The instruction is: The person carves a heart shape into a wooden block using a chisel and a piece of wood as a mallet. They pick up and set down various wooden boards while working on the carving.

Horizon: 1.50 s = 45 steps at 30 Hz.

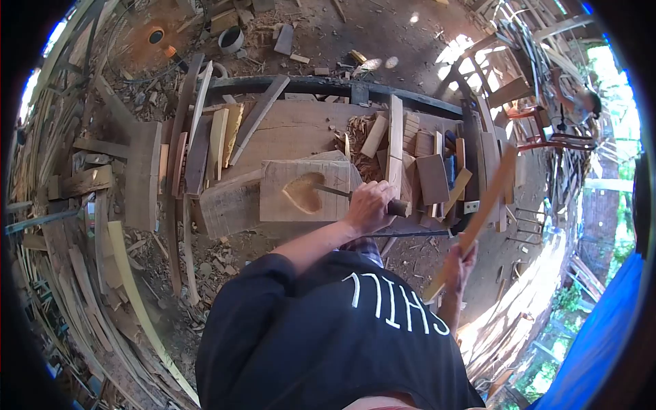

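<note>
My left hand [372, 207] is closed around a chisel [335, 191] with a thin dark blade. Its wooden handle end [400, 208] sticks out to the right of my fist. The blade tip rests at the right side of a heart-shaped hollow [303, 194] carved into a pale wooden block [277, 210]. Out to the right, my right hand [461, 265] grips a long, flat wooden bat [486, 205], raised and tilted, apart from the chisel. Another wooden board [225, 206] lies beneath the block.
The thick wooden bench [273, 126] carries wood offcuts [432, 179], shavings [360, 133] and a long upright strip [395, 137] just beyond my left hand. Lumber is stacked along the left side. A pot [231, 39] stands on the ground behind. Another person [577, 102] is at the far right.
</note>
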Available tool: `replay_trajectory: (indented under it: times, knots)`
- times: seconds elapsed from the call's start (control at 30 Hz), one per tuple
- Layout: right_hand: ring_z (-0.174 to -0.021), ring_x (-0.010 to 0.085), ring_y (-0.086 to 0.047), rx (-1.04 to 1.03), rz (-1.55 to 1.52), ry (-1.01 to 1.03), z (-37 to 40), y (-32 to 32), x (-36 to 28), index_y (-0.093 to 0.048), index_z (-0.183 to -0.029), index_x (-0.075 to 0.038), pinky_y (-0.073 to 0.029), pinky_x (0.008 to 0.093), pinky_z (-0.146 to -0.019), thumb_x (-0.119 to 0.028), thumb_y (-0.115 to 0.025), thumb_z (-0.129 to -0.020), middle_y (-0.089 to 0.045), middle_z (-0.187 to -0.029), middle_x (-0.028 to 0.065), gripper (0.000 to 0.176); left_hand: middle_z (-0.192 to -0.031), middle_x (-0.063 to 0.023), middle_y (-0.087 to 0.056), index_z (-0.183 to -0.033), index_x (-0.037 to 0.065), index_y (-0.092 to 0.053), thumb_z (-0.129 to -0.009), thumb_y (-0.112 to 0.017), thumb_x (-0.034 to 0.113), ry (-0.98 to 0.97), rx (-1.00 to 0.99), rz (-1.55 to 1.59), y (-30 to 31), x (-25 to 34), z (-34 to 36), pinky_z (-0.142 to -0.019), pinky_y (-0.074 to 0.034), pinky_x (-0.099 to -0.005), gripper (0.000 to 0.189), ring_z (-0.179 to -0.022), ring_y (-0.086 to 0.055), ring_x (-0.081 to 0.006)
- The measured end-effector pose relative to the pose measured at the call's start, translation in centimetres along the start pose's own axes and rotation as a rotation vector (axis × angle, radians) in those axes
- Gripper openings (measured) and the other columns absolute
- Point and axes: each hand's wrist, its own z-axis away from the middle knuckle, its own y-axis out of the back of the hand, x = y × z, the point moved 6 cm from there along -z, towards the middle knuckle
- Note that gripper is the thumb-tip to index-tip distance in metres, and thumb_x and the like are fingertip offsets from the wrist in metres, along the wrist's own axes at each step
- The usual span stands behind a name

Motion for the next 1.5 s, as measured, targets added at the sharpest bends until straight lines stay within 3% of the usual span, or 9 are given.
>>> replay_trajectory:
  times: [0.13,0.27,0.5,0.67,0.8,0.93,1.0,1.2,1.5]
  knots:
    - [-0.064,0.0041,-0.048,-0.014,-0.107,0.150,1.7,0.5,-2.2,-0.051,-0.117,-0.012,-0.039,0.0210,-0.052,-0.011,-0.069,-0.086,-0.051,-0.082,-0.0032,0.035,-0.072,-0.0088,-0.061,-0.084,0.010,-0.060,-0.068,-0.077,0.021,0.057,-0.056,0.025,0.2,-0.6,-0.9,-0.063,-0.047,-0.0423,0.026,-0.071,-0.064,-0.0285]
    - [-0.071,0.0062,-0.053,-0.464,0.478,-0.095,4.7,-5.3,1.6,-0.054,-0.112,-0.010,-0.046,0.0256,-0.063,-0.010,-0.079,-0.075,-0.054,-0.080,-0.0014,0.044,-0.070,-0.0099,-0.063,-0.082,0.010,-0.059,-0.069,-0.075,0.021,0.085,0.016,0.063,0.3,-1.6,-1.9,-0.061,-0.049,-0.0432,0.024,-0.069,-0.066,-0.0302]
    - [-0.072,0.0151,-0.055,-0.106,0.058,-0.109,3.9,-3.2,2.5,-0.053,-0.108,-0.006,-0.047,0.0308,-0.065,-0.011,-0.079,-0.073,-0.055,-0.079,0.0019,0.045,-0.071,-0.0097,-0.063,-0.079,0.010,-0.056,-0.071,-0.073,0.019,0.085,0.019,-0.010,0.2,-1.6,-1.6,-0.061,-0.049,-0.0434,0.020,-0.069,-0.066,-0.0303]
    - [-0.081,0.0146,-0.058,-0.447,0.499,-0.184,4.3,-5.9,4.5,-0.052,-0.110,-0.006,-0.049,0.0297,-0.072,-0.008,-0.076,-0.071,-0.058,-0.083,0.0047,0.046,-0.070,-0.0093,-0.063,-0.079,0.011,-0.057,-0.072,-0.073,0.019,0.084,0.030,-0.002,-0.4,-2.7,-1.3,-0.061,-0.048,-0.0434,0.019,-0.069,-0.065,-0.0302]
    - [-0.080,0.0115,-0.059,-0.148,0.118,-0.202,3.4,-3.4,3.0,-0.050,-0.109,-0.008,-0.049,0.0286,-0.072,-0.007,-0.074,-0.070,-0.059,-0.084,0.0043,0.045,-0.070,-0.0089,-0.062,-0.078,0.011,-0.057,-0.072,-0.073,0.019,0.095,0.011,-0.013,0.2,-2.6,-1.0,-0.061,-0.048,-0.0436,0.019,-0.069,-0.065,-0.0303]
    - [-0.079,0.0154,-0.060,-0.196,0.286,0.003,3.2,-4.3,4.9,-0.049,-0.110,-0.008,-0.049,0.0305,-0.072,-0.006,-0.073,-0.070,-0.059,-0.082,0.0050,0.047,-0.069,-0.0086,-0.062,-0.078,0.011,-0.057,-0.072,-0.072,0.018,0.081,0.037,0.020,0.4,-2.7,-1.1,-0.060,-0.048,-0.0435,0.018,-0.069,-0.065,-0.0304]
    - [-0.083,0.0203,-0.059,-0.515,0.558,-0.205,4.0,-6.1,5.9,-0.052,-0.110,-0.008,-0.050,0.0338,-0.074,-0.005,-0.070,-0.070,-0.059,-0.087,0.0063,0.044,-0.069,-0.0087,-0.062,-0.078,0.011,-0.057,-0.072,-0.072,0.018,0.062,0.033,0.016,0.4,-2.9,-0.3,-0.060,-0.048,-0.0436,0.018,-0.069,-0.065,-0.0305]
    - [-0.073,0.0076,-0.052,-0.294,0.093,-0.197,2.7,-2.7,3.4,-0.058,-0.105,-0.005,-0.043,0.0232,-0.064,-0.001,-0.069,-0.074,-0.053,-0.084,-0.0014,0.033,-0.071,-0.0100,-0.064,-0.078,0.010,-0.059,-0.071,-0.072,0.018,0.054,0.020,0.040,1.6,-0.9,-1.5,-0.062,-0.050,-0.0432,0.017,-0.070,-0.066,-0.0314]
    - [-0.062,0.0088,-0.054,0.108,0.171,0.157,3.0,-2.0,-0.4,-0.060,-0.107,-0.006,-0.045,0.0237,-0.058,-0.011,-0.067,-0.088,-0.056,-0.074,0.0001,0.021,-0.072,-0.0116,-0.063,-0.081,0.010,-0.061,-0.071,-0.074,0.021,0.068,-0.005,0.028,0.7,-1.8,-2.7,-0.060,-0.050,-0.0445,0.020,-0.069,-0.066,-0.0322]
